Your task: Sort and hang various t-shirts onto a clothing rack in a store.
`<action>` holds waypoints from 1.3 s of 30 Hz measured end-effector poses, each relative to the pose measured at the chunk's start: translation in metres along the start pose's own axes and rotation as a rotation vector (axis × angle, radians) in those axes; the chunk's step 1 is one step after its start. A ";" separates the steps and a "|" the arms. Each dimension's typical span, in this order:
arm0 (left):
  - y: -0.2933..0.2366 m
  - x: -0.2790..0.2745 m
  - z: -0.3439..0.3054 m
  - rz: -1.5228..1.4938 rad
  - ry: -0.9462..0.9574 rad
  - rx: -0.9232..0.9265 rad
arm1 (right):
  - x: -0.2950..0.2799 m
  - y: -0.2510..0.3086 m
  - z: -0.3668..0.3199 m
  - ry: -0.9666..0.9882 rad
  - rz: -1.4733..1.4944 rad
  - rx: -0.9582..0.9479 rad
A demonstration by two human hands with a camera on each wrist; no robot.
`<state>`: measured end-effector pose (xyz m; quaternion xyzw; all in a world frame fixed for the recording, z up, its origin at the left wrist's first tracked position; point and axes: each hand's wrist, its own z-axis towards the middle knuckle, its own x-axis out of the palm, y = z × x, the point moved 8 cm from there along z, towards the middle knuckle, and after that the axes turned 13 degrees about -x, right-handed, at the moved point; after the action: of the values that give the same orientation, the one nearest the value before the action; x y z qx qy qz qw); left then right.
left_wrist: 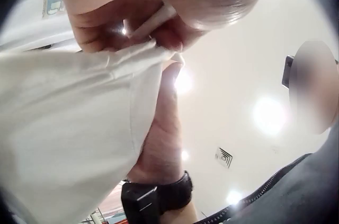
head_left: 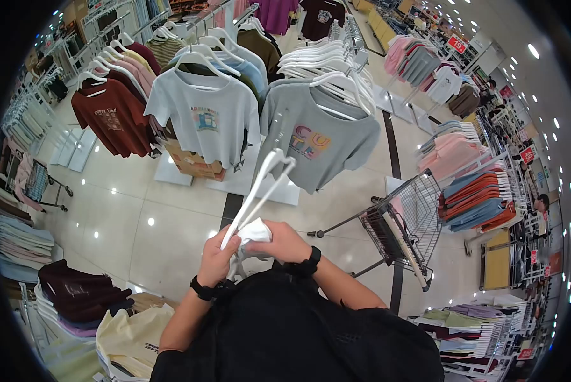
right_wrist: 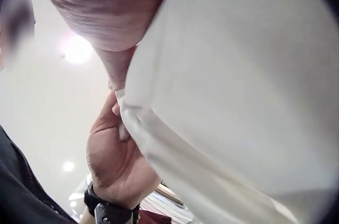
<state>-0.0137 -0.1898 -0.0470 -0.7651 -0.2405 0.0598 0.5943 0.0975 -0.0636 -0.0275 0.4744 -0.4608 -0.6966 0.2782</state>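
In the head view a white hanger (head_left: 257, 191) stands up from the left hand (head_left: 218, 254), whose fingers curl round it. White cloth (head_left: 255, 233) is bunched between the two hands, and the right hand (head_left: 284, 242) grips it. The left wrist view shows the left hand (left_wrist: 159, 1) holding both a hanger bar and the edge of the white cloth (left_wrist: 74, 123), which hangs down. In the right wrist view the cloth (right_wrist: 233, 75) spreads under the right hand (right_wrist: 106, 6), with the left hand (right_wrist: 119, 155) at its edge.
A rack ahead bears a light blue T-shirt (head_left: 206, 111), a grey T-shirt (head_left: 320, 130) and a dark red one (head_left: 110, 114). A wire shopping cart (head_left: 403, 223) stands at the right. Yellow cloth (head_left: 132, 334) lies at the lower left.
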 end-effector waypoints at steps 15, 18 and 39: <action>-0.069 -0.052 -0.014 0.081 -0.203 0.272 | -0.019 -0.158 -0.028 -0.318 0.306 0.102; -0.060 -0.078 -0.005 0.010 -0.306 0.274 | -0.071 -0.131 -0.032 -0.380 0.393 0.087; -0.066 0.021 0.038 0.045 -0.397 0.243 | -0.276 -0.338 -0.113 -0.411 0.237 0.591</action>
<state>-0.0297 -0.1353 0.0079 -0.6663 -0.3264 0.2508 0.6218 0.3266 0.2638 -0.2365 0.3280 -0.7397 -0.5773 0.1096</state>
